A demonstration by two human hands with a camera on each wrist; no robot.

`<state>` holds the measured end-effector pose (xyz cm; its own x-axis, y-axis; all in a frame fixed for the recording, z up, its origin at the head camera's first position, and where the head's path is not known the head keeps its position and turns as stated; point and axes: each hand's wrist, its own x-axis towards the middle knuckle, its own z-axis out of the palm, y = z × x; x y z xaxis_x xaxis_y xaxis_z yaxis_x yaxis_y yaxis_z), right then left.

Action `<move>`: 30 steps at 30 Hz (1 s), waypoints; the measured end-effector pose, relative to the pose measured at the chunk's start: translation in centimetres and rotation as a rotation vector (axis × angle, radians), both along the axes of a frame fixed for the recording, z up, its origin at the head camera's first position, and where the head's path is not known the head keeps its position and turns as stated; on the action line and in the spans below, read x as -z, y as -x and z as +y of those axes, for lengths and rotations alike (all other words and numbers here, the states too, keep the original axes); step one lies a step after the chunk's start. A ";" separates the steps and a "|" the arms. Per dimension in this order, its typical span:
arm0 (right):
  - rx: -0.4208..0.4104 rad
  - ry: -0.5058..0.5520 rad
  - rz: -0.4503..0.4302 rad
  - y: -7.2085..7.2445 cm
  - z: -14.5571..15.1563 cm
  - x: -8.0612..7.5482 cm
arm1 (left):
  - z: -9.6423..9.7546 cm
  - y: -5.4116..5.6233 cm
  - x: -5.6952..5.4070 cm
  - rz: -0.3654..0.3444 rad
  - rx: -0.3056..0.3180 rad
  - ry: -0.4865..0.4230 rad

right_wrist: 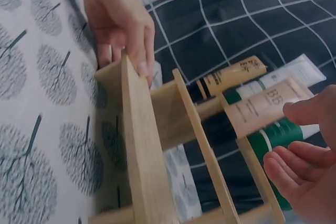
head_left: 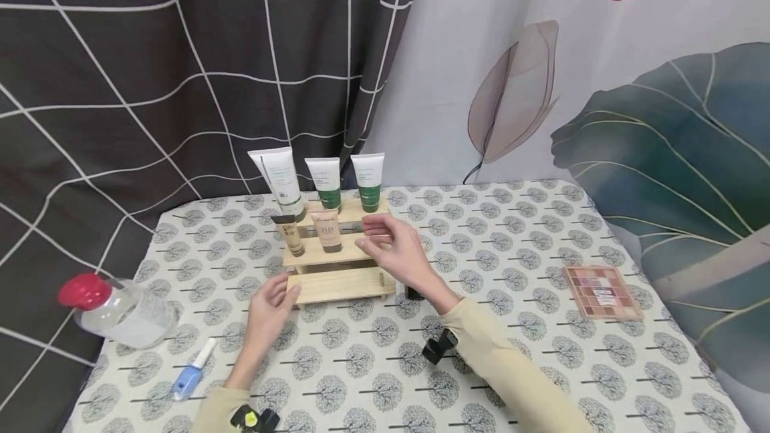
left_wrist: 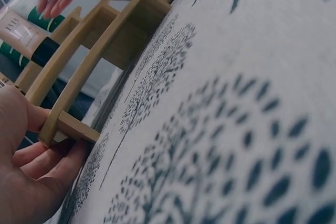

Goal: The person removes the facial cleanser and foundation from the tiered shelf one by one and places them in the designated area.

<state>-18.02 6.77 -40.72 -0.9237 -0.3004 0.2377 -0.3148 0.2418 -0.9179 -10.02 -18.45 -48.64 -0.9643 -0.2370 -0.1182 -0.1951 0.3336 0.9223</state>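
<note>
A tiered wooden rack [head_left: 339, 284] stands on the table. My left hand [head_left: 271, 306] grips the left end of its lowest step, thumb on top and fingers beneath, as the left wrist view [left_wrist: 31, 156] also shows. Over the right end of the middle step my right hand [head_left: 400, 249] hovers with nothing in it, its fingers loosely bent. That step carries a pink BB cream tube [head_left: 327, 231] and a small gold tube with a black end [head_left: 290, 236]. On the top step are a larger white tube [head_left: 279, 179] that leans left and two white-and-green tubes [head_left: 325, 182].
To the left lie a clear bottle with a red pump top [head_left: 129, 316] and a blue nail polish bottle with a white cap [head_left: 194, 371]. An eyeshadow palette [head_left: 603, 293] is at the right. A small black item [head_left: 413, 293] lies beside the rack's right end.
</note>
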 end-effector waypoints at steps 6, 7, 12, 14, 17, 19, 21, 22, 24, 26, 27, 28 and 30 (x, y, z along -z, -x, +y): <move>-0.046 0.030 -0.050 0.6 -2.4 -0.4 | 0.0 0.1 0.2 0.042 -0.004 -0.005; -0.049 0.038 -0.057 0.7 -2.7 -0.4 | 0.0 0.1 0.3 0.047 -0.005 -0.002; -0.059 0.028 -0.080 1.2 -4.1 -0.4 | -0.1 0.1 0.4 0.033 -0.006 -0.001; -0.058 0.003 -0.076 1.2 -4.5 -0.3 | -0.1 0.1 0.4 0.023 -0.005 0.000; -0.057 -0.024 -0.065 1.2 -4.9 -0.2 | 0.0 0.0 0.4 0.018 -0.002 0.003; -0.058 -0.028 -0.053 1.2 -5.0 -0.1 | 0.1 0.0 0.4 0.019 -0.004 0.000; -0.060 -0.033 -0.035 1.3 -5.1 0.0 | 0.1 0.0 0.3 0.029 -0.004 0.004; -0.060 -0.037 -0.025 1.3 -5.1 0.1 | 0.1 -0.1 0.3 0.030 -0.008 0.004; -0.061 -0.043 -0.009 1.3 -5.1 0.1 | 0.1 -0.1 0.3 0.032 -0.012 0.008; -0.059 -0.049 -0.004 1.3 -5.0 0.1 | 0.1 -0.1 0.3 0.033 -0.012 0.013; -0.061 -0.048 -0.009 1.3 -4.9 0.1 | 0.1 -0.1 0.3 0.033 -0.011 0.016; -0.060 -0.050 -0.014 1.3 -4.8 0.1 | 0.2 -0.1 0.3 0.029 -0.014 0.012; -0.059 -0.051 -0.028 1.2 -4.6 0.1 | 0.2 -0.1 0.3 0.030 -0.014 0.010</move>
